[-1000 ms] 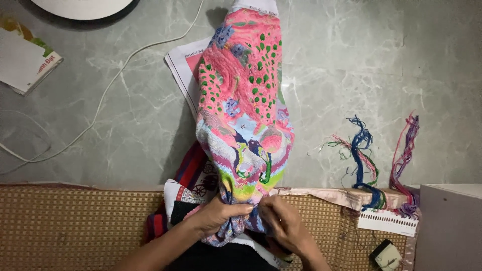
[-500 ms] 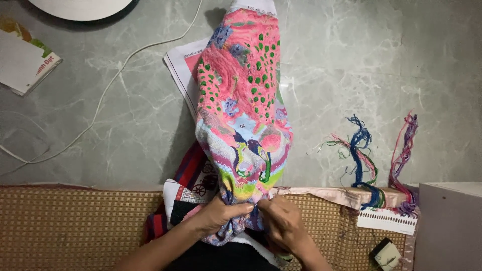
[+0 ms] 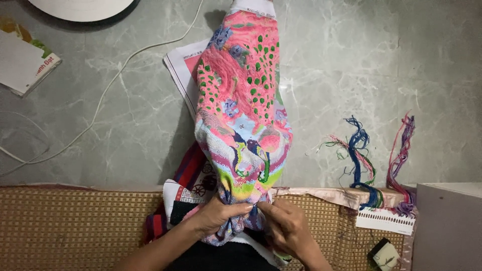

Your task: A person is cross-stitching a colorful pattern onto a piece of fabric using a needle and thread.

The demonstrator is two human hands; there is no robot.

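Hands meet at six o'clock: left hand [image 3: 217, 217] fingers curl, gripping bunched pink embroidered cloth [image 3: 243, 100]; right hand [image 3: 285, 228] fingertips pinch its edge. Coloured threads [image 3: 371, 160] lie at three o'clock.

White cable [image 3: 108, 85], thread skeins [image 3: 369, 160], booklet [image 3: 25, 62]

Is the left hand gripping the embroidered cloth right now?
Yes, the left hand is closed around the bunched lower end of the cloth, beside the right hand.
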